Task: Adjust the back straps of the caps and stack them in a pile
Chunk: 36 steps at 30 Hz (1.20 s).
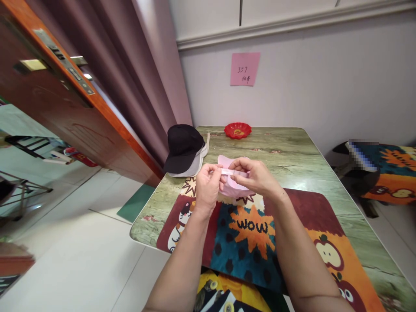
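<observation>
Over the mat, both hands work at a pale pink cap (232, 191), largely covered by my fingers. My left hand (209, 182) is closed, pinching the left end of the cap's whitish strap (227, 172) between thumb and fingers. At the strap's right end, my right hand (253, 175) has its thumb and fingertips closed on it. The hands hide how the strap's ends are joined. Left of them, a black cap (183, 145) sits on top of a light grey cap (191, 168), with a whitish edge showing beneath.
A red scalloped dish (238, 130) stands at the back of the green wood-grain table (282, 151). The patterned mat (247, 260) lies along its near side. A pink paper note (245, 69) is on the wall. The brown door (74, 112) and a curtain (130, 56) are at left.
</observation>
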Tool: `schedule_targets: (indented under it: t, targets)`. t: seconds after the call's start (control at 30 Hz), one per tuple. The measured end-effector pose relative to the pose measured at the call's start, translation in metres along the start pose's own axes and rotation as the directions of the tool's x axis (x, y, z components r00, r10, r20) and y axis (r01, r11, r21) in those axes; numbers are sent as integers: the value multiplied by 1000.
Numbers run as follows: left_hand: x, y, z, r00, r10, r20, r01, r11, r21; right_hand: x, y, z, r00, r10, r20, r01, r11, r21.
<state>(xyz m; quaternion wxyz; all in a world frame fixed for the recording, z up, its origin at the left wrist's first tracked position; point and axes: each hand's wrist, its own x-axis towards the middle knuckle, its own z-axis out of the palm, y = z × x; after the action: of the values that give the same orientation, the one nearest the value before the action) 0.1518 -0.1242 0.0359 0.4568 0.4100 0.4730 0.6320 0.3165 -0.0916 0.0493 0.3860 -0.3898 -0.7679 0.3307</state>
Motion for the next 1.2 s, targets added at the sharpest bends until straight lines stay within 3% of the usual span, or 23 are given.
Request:
schedule_targets:
  t: [0.27, 0.5, 0.6, 0.8, 1.07, 1.2]
  targets:
    - [1, 0, -5, 998, -43, 36, 42, 998, 45, 0, 9, -3, 999, 24, 34, -26, 999, 40]
    - [10, 0, -10, 959, -106, 264, 26, 956, 292, 0, 14, -2, 996, -12, 91, -6, 982, 191]
    - [14, -2, -17, 962, -109, 250, 29, 952, 303, -2, 18, -11, 993, 1, 118, -28, 973, 230]
    - [21, -8, -28, 973, -97, 210, 51, 976, 212, -11, 27, -38, 995, 103, -18, -99, 982, 161]
    - [20, -5, -22, 972, -69, 223, 6, 962, 272, -6, 25, -30, 978, 85, 190, -91, 996, 23]
    - [20, -6, -21, 967, -72, 244, -6, 953, 303, -5, 24, -28, 970, 131, 204, -136, 991, 9]
